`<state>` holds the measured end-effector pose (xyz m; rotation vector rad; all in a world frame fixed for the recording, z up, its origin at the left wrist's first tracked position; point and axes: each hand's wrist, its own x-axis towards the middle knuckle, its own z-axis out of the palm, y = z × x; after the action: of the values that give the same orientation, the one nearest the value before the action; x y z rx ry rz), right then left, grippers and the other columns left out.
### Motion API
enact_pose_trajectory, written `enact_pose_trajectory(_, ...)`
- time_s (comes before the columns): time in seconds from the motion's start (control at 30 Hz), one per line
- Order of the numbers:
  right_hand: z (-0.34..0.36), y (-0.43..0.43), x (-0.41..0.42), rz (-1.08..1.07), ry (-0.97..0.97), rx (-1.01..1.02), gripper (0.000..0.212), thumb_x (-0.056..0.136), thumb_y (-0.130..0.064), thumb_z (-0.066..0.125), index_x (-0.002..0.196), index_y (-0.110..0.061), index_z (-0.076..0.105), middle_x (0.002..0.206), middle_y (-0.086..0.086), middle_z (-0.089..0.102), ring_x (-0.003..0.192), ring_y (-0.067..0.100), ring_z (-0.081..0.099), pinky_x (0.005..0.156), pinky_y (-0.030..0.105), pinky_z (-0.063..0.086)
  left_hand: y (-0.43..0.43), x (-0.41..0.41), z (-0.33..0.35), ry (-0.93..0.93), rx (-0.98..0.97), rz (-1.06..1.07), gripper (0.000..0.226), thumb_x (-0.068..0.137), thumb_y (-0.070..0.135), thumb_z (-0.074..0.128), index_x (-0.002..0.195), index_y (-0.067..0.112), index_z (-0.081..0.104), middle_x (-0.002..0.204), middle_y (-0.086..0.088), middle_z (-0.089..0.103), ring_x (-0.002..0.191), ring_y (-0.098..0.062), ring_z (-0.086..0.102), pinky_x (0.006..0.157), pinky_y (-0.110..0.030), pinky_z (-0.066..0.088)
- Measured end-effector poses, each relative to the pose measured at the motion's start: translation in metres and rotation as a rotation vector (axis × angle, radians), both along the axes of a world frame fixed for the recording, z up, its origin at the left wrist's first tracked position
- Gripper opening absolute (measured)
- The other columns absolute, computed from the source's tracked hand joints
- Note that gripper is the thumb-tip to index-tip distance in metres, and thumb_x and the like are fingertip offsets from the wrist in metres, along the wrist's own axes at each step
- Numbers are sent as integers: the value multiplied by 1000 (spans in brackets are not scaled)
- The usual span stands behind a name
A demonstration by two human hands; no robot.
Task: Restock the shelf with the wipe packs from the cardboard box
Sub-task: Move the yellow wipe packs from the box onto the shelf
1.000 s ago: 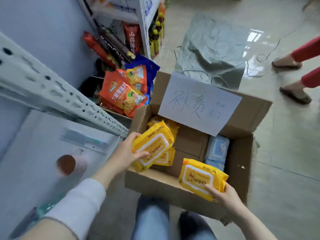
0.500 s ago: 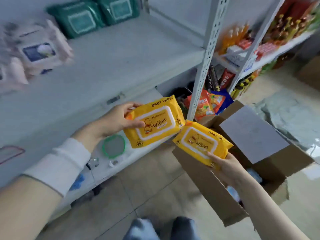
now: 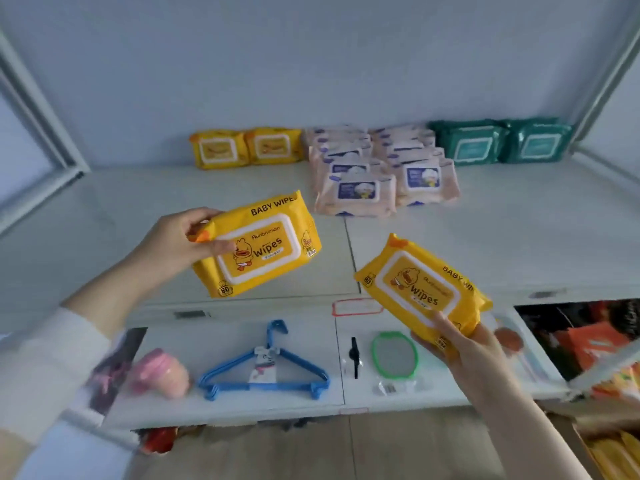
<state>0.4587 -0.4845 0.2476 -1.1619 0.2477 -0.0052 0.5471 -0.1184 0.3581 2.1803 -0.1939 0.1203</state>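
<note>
In the left hand (image 3: pixel 180 244), at 9 o'clock: a soft puffy yellow plastic wipe pack (image 3: pixel 263 247), shiny and crinkly, shaped like a fat pillow, with a white rounded lid. Thumb on the front, other fingers curled round the short left end, gripping it. Tilted, right end higher.

In the right hand (image 3: pixel 464 344), at 4 o'clock: a second yellow wipe pack (image 3: pixel 422 289) just like it, tipped the other way. Thumb pressed on the front near the low end, fingers wrapped behind.

Both up in the air near the front edge of the flat pale grey metal shelf (image 3: pixel 485 244), and apart from each other.

At the back, from 11 to 1 o'clock: two small yellow packs (image 3: pixel 246 147) side by side, then two rows of pale pink wipe packs (image 3: pixel 381 168), then two dark green wipe packs (image 3: pixel 498 142). Bare room in front of the yellow pair, and more at 3 o'clock. Slanted metal posts at both far sides.

At 6 o'clock, on a lower shelf: thin blue plastic hangers (image 3: pixel 266 372) and a round green-rimmed mirror (image 3: pixel 394 355).
</note>
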Motion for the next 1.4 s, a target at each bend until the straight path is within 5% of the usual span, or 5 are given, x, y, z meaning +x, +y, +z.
enact_pose_trajectory(0.67,52,191,405,313,-170,-658,50,89,-1,56,135,-9,39,131,10,55,117,27,56,96,46,48,157,314,-60,83,66,-9,44,69,11,77,106,25,58,90,16,63,75,8,59,65,-1,43)
enact_pose_trajectory(0.83,45,213,462,259,-183,-890,32,88,-5,60,111,-23,49,89,-19,52,76,-6,55,60,1,44,169,386,-64,51,111,-19,46,70,15,77,111,23,59,86,16,59,75,4,54,63,1,39)
enact_pose_trajectory(0.97,43,220,485,67,-126,-1106,43,84,-14,68,124,-9,55,99,-3,53,72,4,46,53,-5,30,176,424,-62,-49,291,34,54,69,22,79,119,17,60,98,3,56,91,-15,53,77,-21,37)
enact_pose_trajectory(1.13,34,235,507,-46,15,-1225,40,88,-20,63,124,-6,53,122,15,61,110,30,56,90,34,43,176,444,-59,-178,521,16,56,68,31,79,118,15,62,104,-11,48,104,-29,45,89,-32,36)
enact_pose_trajectory(1.4,51,260,488,-118,110,-1234,78,90,-23,58,149,-5,11,149,15,32,137,30,31,108,36,28,139,414,-44,-475,809,5,59,78,26,71,129,7,48,128,-16,48,123,-34,38,100,-41,32)
